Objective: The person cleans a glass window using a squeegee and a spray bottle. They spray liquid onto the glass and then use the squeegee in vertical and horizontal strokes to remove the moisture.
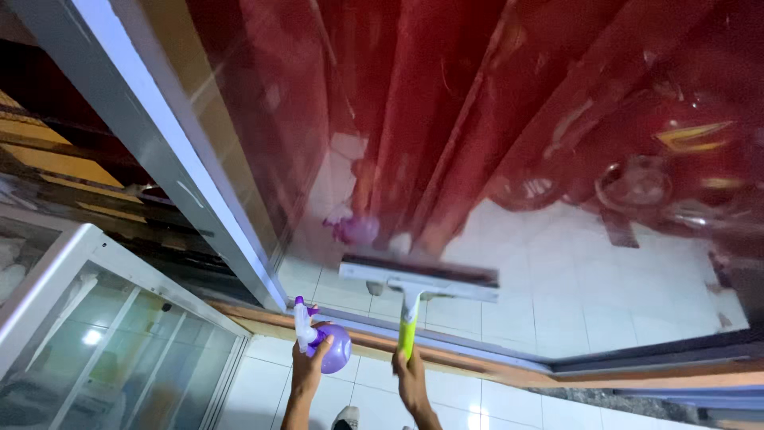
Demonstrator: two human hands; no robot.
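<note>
1. Against the glass pane (pixel 557 263), low down, a squeegee (pixel 419 279) lies with its blade flat on the glass.
2. Right hand (pixel 410 378), below the pane, has fingers wrapped tight on the squeegee's green handle.
3. Left hand (pixel 306 362), lower left of the pane, has fingers curled around a purple spray bottle (pixel 330 344).
4. Red curtain (pixel 446 119) hangs behind the pane.

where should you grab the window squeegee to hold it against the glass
Grip the squeegee by its green handle, low on the shaft, coming from below, as the right hand does. The handle runs down from the middle of the wide blade, so a grip there keeps the blade level on the glass pane. The left hand holds a purple spray bottle.
</note>
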